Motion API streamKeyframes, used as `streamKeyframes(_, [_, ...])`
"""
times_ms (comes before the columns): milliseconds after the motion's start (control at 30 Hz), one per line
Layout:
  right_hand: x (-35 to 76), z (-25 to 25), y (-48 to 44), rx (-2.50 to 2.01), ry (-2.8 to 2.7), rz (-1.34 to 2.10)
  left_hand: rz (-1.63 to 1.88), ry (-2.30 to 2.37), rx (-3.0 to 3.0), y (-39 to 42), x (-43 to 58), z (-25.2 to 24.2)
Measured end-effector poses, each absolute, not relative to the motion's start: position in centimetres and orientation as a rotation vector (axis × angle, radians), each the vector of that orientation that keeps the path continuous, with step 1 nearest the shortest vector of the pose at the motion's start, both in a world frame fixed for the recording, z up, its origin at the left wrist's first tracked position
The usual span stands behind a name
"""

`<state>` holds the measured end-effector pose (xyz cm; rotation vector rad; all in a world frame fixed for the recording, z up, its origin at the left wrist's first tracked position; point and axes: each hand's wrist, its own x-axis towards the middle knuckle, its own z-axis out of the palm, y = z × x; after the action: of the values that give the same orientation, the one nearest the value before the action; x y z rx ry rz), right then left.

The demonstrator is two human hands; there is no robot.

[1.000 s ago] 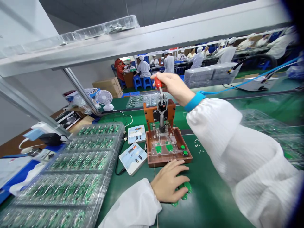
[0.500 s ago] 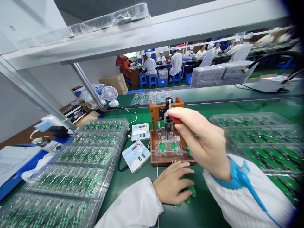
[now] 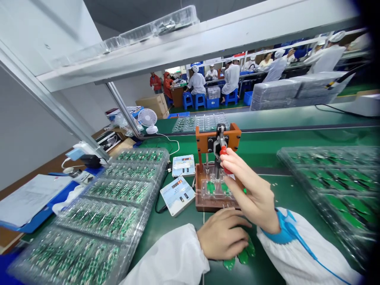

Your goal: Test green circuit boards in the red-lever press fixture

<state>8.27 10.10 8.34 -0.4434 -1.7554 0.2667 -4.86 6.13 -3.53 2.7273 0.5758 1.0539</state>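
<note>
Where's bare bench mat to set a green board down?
Bare green mat lies between the brown wooden jig and the clear plastic trays at right, among white specks. Crowded: the jig, under your right hand, and your left hand on green boards.

- The right hand (image 3: 252, 194) hides the front right of the wooden test fixture (image 3: 218, 136) and part of its red handle (image 3: 224, 158).
- The left hand (image 3: 222, 239) covers most of the green parts (image 3: 243, 256), so their count cannot be told.
- The readouts on the 2 white meter boxes (image 3: 177, 196) are too small to read.
- The clear tray of circuit boards (image 3: 326, 186) on the right is blurred and cut off by the right edge.
- The lower-left tray (image 3: 68, 257) runs past the bottom edge.
</note>
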Motion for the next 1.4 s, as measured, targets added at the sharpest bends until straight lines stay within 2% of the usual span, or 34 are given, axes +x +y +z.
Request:
streamKeyframes(133, [8.1,7.9,9.8,-0.453,-1.751,0.335,1.421,0.604,2.550,5.9,-5.7,-2.0])
streamKeyframes(267, [8.2,7.9,9.6,-0.466,-1.756,0.372,1.490,0.970,2.362,7.0,-9.0,0.6])
streamKeyframes(333, [8.3,8.0,9.6,-0.462,-1.753,0.378,1.331,1.296,2.203,8.5,-11.5,1.9])
streamKeyframes(433, [8.4,8.3,9.6,-0.441,-1.764,0.378,0.748,1.615,2.177,11.6,-15.2,3.4])
streamKeyframes(533, [8.6,8.5,9.7,-0.441,-1.773,0.396,0.046,1.775,2.233,14.6,-17.6,4.2])
streamKeyframes(633, [8.9,8.6,9.6,-0.441,-1.778,0.407,-0.368,1.801,2.191,16.5,-18.2,4.4])
streamKeyframes(933, [8.8,8.7,9.9,-0.428,-1.773,0.408,-0.633,1.710,2.206,18.2,-17.5,3.9])
streamKeyframes(1400, [8.7,8.6,9.9,-0.419,-1.757,0.386,-0.554,1.743,2.106,17.7,-19.0,4.5])
